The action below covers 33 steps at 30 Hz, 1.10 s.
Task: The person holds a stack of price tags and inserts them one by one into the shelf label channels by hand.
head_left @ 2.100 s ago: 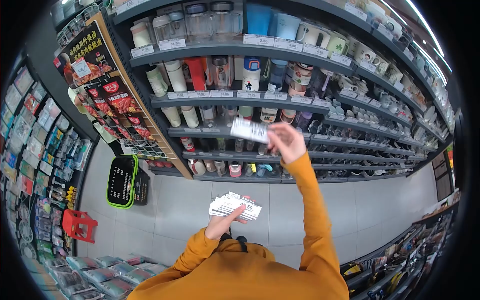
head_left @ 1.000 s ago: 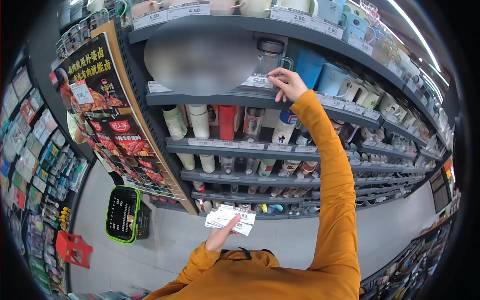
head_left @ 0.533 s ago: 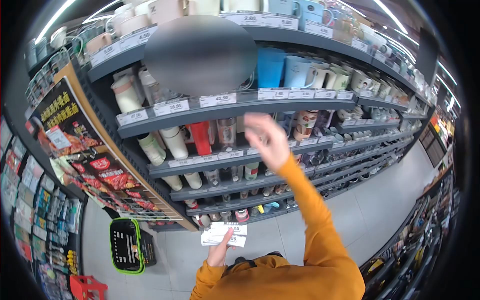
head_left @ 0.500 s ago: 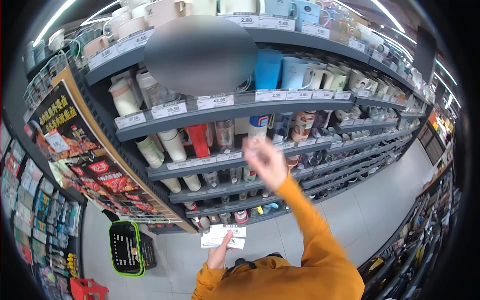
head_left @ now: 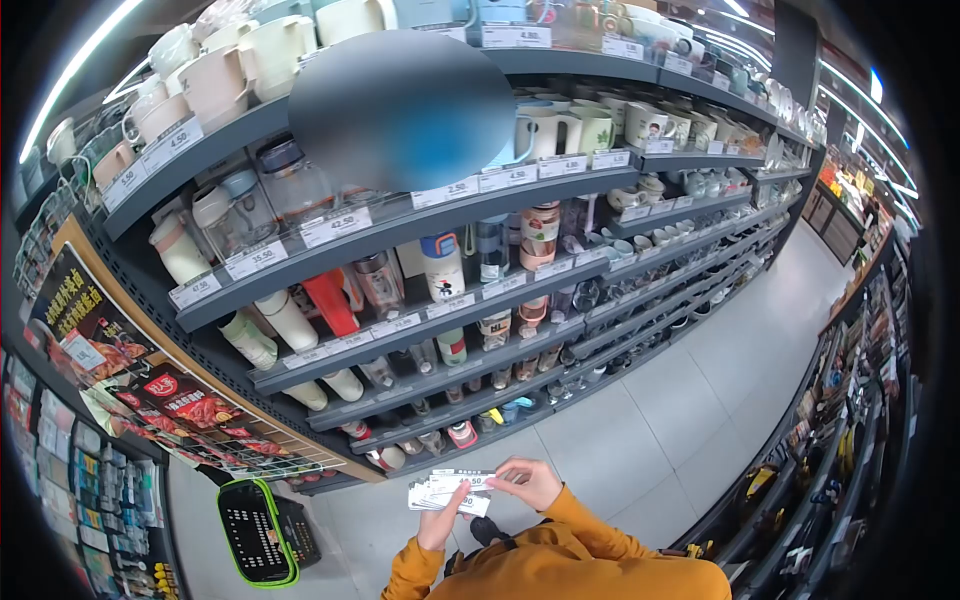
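A fanned stack of white price labels (head_left: 432, 492) is held low in front of my body. My left hand (head_left: 440, 523) is closed around it, thumb on top. My right hand (head_left: 531, 482) pinches the right end of the top label, whose printed price is only partly readable. Ahead, shelves carry cups and bottles: a blue-lidded white bottle (head_left: 443, 270), a red box (head_left: 331, 302) and a cream bottle (head_left: 287, 320). Price labels line the shelf edges, among them one reading 42.50 (head_left: 336, 226).
A black shopping basket with a green rim (head_left: 290, 540) stands on the floor at lower left. Snack packets (head_left: 178, 400) hang on the shelf end. Another stocked rack (head_left: 800, 470) runs along the right side of the tiled aisle (head_left: 650, 430). A grey blur covers part of the upper shelves.
My right hand has come down from the middle shelf to the labels and now grips one end. My left hand still holds the stack. The view has shifted toward the right.
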Tool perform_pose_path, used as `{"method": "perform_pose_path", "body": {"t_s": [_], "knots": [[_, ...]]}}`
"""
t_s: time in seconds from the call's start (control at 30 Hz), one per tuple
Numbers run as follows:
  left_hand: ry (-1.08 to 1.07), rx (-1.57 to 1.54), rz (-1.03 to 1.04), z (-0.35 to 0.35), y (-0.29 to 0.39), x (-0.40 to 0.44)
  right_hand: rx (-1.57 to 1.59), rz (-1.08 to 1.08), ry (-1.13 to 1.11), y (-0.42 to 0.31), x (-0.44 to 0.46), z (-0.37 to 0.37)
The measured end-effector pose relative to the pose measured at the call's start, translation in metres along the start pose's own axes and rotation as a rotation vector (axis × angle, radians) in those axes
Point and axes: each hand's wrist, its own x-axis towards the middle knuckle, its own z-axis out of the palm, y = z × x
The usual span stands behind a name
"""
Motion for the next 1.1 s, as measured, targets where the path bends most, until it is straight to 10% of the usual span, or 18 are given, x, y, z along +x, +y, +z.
{"method": "perform_pose_path", "body": {"t_s": [0.5, 1.1], "knots": [[-0.242, -0.1, -0.12, 0.174, -0.085, -0.069, 0.22, 0.034, 0.144, 0.021, -0.128, -0.169], [-0.377, -0.114, -0.243, 0.329, -0.118, -0.154, 0.171, -0.476, 0.243, -0.138, -0.19, -0.331]]}}
